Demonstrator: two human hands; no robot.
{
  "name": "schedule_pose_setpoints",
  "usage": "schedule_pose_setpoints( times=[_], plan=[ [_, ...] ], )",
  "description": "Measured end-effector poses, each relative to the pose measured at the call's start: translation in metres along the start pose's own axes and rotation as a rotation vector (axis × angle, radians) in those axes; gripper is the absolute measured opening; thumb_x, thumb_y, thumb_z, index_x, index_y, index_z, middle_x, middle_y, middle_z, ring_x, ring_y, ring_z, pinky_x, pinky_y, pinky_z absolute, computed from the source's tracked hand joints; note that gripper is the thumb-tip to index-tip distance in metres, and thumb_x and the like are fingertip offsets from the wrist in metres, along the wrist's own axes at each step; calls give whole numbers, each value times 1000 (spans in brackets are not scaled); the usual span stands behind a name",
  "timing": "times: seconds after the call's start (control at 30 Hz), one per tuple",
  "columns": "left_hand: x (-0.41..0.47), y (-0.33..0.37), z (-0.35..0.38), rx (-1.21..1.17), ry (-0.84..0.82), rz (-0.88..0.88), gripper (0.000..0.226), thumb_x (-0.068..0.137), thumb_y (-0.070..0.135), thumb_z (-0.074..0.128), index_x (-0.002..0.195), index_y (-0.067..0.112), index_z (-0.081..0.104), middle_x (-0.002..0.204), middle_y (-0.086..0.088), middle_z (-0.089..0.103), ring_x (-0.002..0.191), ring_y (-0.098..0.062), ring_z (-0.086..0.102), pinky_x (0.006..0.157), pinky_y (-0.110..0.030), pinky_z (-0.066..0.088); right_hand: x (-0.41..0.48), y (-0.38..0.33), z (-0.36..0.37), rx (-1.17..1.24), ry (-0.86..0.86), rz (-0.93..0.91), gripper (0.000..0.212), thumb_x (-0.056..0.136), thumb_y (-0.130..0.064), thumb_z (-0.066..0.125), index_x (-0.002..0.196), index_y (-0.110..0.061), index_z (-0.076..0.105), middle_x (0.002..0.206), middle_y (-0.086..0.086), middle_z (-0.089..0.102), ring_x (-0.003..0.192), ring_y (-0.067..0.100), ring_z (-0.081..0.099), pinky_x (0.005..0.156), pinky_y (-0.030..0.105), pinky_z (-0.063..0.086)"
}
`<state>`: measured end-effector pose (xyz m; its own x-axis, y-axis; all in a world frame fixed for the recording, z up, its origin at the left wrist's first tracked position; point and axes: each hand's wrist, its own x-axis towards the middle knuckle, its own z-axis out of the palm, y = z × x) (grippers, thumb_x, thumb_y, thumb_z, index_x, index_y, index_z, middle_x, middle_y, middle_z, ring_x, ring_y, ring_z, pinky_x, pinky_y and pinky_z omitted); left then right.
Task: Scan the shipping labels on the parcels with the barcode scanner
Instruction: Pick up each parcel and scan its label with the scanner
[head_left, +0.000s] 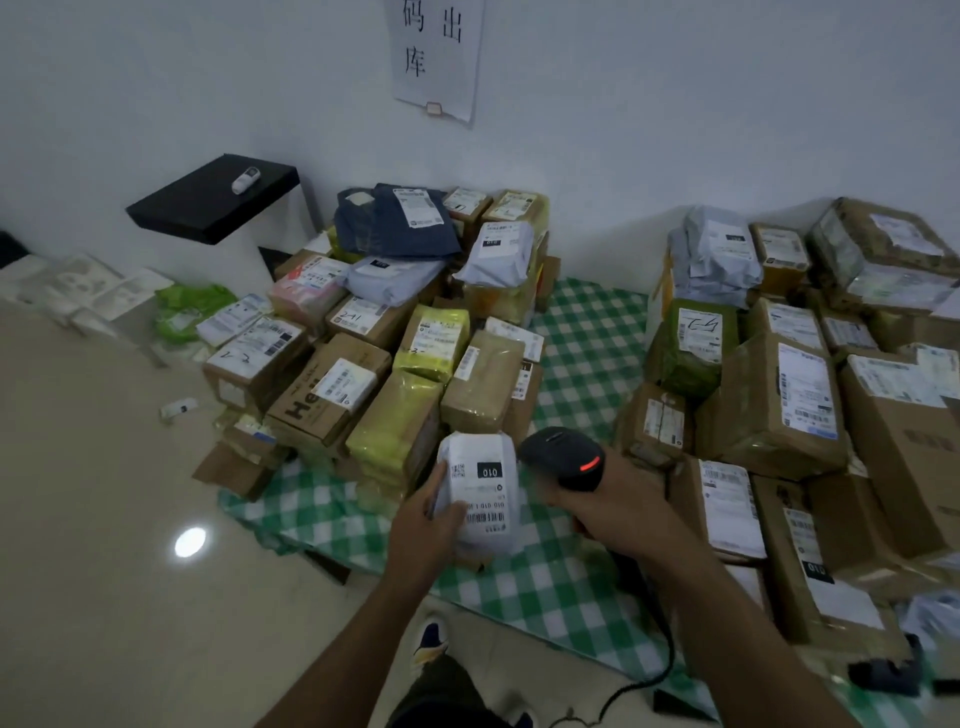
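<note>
White walls (675, 104) and a pale glossy floor (104, 519) frame a green-checked cloth (582, 332) spread on the ground. It carries two heaps of parcels, a left pile (363, 338) and a right pile (805, 389), well apart, with most labels face up. Between them, lifted clear of the cloth, a white parcel (483, 493) sits in the left hand (421, 525), which grips it by its left edge. The right hand (613, 504) is wrapped round the handle of the black barcode scanner (566, 457). A red light glows on the scanner's head, which is just beside the parcel's right edge. The shipping label (480, 483) faces up, its barcode (485, 517) near the lower edge. Scanning well probably means tilting the scanner's nose onto that barcode, holding the parcel steady and keeping the grip off the bars.
</note>
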<state>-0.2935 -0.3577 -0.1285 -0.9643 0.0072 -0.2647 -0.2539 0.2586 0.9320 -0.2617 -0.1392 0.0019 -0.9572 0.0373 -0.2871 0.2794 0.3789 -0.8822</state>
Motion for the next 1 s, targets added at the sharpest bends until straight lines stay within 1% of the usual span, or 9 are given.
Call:
schedule_pose_setpoints(
  times=[0.1, 0.23, 0.3, 0.4, 0.53, 0.67, 0.83, 0.93, 1.0],
  plan=[
    [11, -16, 3, 72, -37, -81, 62, 95, 20, 60, 155, 24, 46, 134, -2, 66, 111, -16, 66, 77, -18, 54, 7, 12, 8, -34, -16, 37, 17, 88, -32, 81, 104, -33, 74, 75, -8, 75, 58, 6, 66, 60, 29, 53],
    [31, -28, 4, 285, -79, -39, 50, 103, 16, 51, 153, 18, 47, 135, -6, 64, 118, -26, 64, 90, -28, 50, 13, 21, 14, -39, -46, 43, 9, 89, -29, 80, 93, -29, 72, 78, -4, 75, 57, 8, 65, 60, 33, 53],
    [37, -39, 6, 553, -84, 9, 58, 102, 32, 52, 158, 23, 36, 144, -11, 54, 125, -31, 59, 97, -38, 51, 13, 23, 14, -36, -44, 46, 11, 89, -29, 79, 98, -28, 73, 81, -2, 76, 62, 10, 67, 64, 36, 57],
    [24, -39, 19, 989, -51, 112, 88, 92, 41, 70, 163, 26, 19, 166, -9, 21, 148, -31, 31, 116, -45, 36, 10, 28, 13, -31, -33, 61, 12, 91, -26, 77, 101, -25, 71, 85, 3, 76, 66, 11, 68, 68, 36, 58],
    [12, -47, 39, 938, -104, 142, 69, 99, 56, 53, 160, 30, 31, 171, -4, 17, 155, -28, 21, 125, -47, 23, 1, 35, 6, 0, -26, 93, 10, 92, -20, 77, 100, -21, 70, 87, 9, 75, 64, 10, 64, 62, 28, 55],
    [25, -54, 33, 1019, -113, 227, 61, 101, 34, 56, 158, 22, 38, 170, -10, 22, 155, -29, 23, 124, -45, 26, -8, 49, -1, 57, 25, 157, 17, 89, -21, 80, 105, -23, 72, 88, 7, 75, 67, 15, 68, 66, 33, 58],
    [41, -56, 25, 1098, -184, 270, 71, 95, 30, 68, 158, 23, 37, 170, -8, 23, 157, -29, 20, 125, -51, 17, -18, 66, -17, 136, 127, 189, 21, 90, -25, 81, 109, -22, 74, 90, 0, 79, 82, 23, 76, 63, 27, 60],
    [40, -51, 41, 1034, -164, 422, 72, 77, 12, 84, 144, 16, 57, 153, -20, 48, 144, -42, 42, 115, -59, 39, -27, 76, -29, 167, 183, 211, 22, 89, -25, 82, 109, -22, 73, 90, 1, 79, 73, 13, 72, 60, 23, 56],
    [31, -40, 72, 904, -258, 454, 59, 87, 11, 69, 144, 16, 55, 153, -15, 46, 144, -38, 39, 117, -52, 38, -35, 84, -39, 195, 231, 245, 25, 88, -28, 82, 110, -25, 73, 90, -1, 79, 68, 10, 70, 60, 24, 55]
  ],
)
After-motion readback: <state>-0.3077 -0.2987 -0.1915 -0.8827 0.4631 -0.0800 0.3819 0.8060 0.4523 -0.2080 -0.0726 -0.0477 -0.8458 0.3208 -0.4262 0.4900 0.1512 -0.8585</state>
